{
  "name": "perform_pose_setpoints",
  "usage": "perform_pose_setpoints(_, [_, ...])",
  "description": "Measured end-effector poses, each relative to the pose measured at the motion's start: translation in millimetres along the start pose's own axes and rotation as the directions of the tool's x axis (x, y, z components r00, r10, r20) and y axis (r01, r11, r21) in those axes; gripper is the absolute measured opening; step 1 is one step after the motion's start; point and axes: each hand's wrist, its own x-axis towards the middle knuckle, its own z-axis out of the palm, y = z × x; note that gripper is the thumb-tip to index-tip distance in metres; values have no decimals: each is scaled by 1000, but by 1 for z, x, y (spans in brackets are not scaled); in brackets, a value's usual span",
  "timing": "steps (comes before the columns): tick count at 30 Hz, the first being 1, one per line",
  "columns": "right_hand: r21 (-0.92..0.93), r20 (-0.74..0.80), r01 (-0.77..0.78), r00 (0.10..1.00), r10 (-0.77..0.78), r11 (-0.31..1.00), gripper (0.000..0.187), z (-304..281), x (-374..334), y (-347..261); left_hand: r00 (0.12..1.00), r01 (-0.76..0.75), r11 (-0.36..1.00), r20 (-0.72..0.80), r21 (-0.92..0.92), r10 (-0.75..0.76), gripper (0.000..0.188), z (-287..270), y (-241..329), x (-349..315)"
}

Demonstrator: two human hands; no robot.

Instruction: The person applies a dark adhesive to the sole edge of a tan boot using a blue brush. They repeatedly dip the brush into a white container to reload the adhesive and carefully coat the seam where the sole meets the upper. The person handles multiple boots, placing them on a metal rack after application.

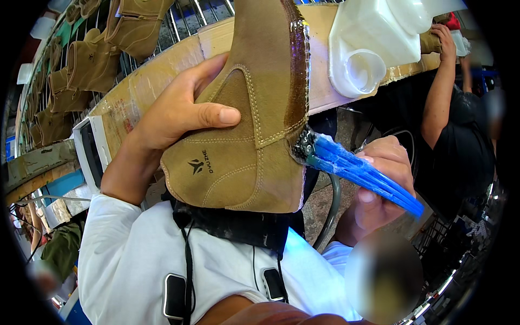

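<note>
A tan suede boot (227,162) with pale stitching and a small dark printed mark is held up in front of my chest. My left hand (176,108) grips it from the left, thumb lying across the side and the other fingers hidden behind. Along the boot's right edge, a wet, glossy brown band (298,65) runs down to a seam. My right hand (385,168) is closed round a brush (363,176) with blue, whitish-crusted handle pieces. Its dark, wet bristles touch the boot's edge just below the end of the glossy band.
A translucent white plastic container (374,32) with a round open spout stands on the cardboard-covered bench (146,86) beyond the boot. More tan boots (92,62) sit on a metal rack at the far left. At the right, a co-worker's arm (440,92) reaches to the bench.
</note>
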Motion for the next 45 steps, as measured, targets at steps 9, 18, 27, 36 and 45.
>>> perform_pose_setpoints(9, [73, -7, 21, 1000, -21, 997, 30, -1, 11, 5, 1000, 11, 1000, 5, 6, -11, 86, 0, -6, 1])
perform_pose_setpoints(18, [-79, -411, 33, 909, -63, 996, 20, 1, 17, 41, 999, 49, 999, -3, -7, -49, 84, 3, -6, 5])
perform_pose_setpoints(27, [-620, -81, -98, 995, 61, 779, 24, -51, 15, 122, 987, 134, 981, -70, -140, -145, 80, -2, -16, 15])
perform_pose_setpoints(36, [188, -319, -574, 732, 602, 797, 18, -36, -13, 95, 979, 138, 962, -114, -235, -169, 66, -7, -16, 17])
perform_pose_setpoints(45, [499, -109, -378, 865, 489, 780, 19, 9, 17, 41, 981, 162, 967, -75, -195, -180, 64, -5, -18, 19])
